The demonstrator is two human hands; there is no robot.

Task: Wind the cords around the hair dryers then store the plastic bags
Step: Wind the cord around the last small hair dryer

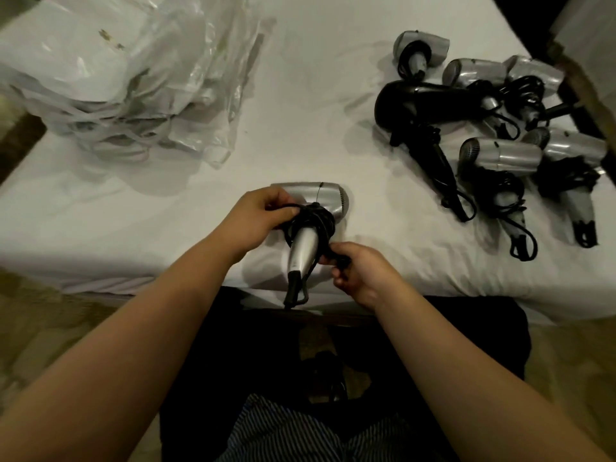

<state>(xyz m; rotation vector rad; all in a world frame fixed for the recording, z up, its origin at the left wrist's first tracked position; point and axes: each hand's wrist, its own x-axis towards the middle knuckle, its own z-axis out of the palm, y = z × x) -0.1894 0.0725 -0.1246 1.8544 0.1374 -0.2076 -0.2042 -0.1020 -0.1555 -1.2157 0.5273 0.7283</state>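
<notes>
**Plastic bags, a half-wound dryer, and a waiting pile**

Clear, crinkled plastic bags lie heaped at the far left of the white sheet. They look feather-light, limp and slippery, so they should be gathered by bunching a handful rather than pinching 1 edge.

At the near centre, the left hand is curled around the coils of black cord where the handle meets the barrel of the silver hair dryer, pinning the turns in place. The dryer lies on the sheet at the near edge, handle pointing toward the person. Its shell appears hard, smooth plastic, probably light but rigid; the handle is the natural place to hold, since the glossy barrel could slide in the palm.

Just to the right, the right hand is closed around the loose end of the cord beside the handle. The cord looks rubbery and springy, likely to uncoil if tension drops, so it wants a steady pull near the plug end.

Further right, well apart, a group of hair dryers rests together, 1 of them black, most with cords bundled at their handles.
</notes>
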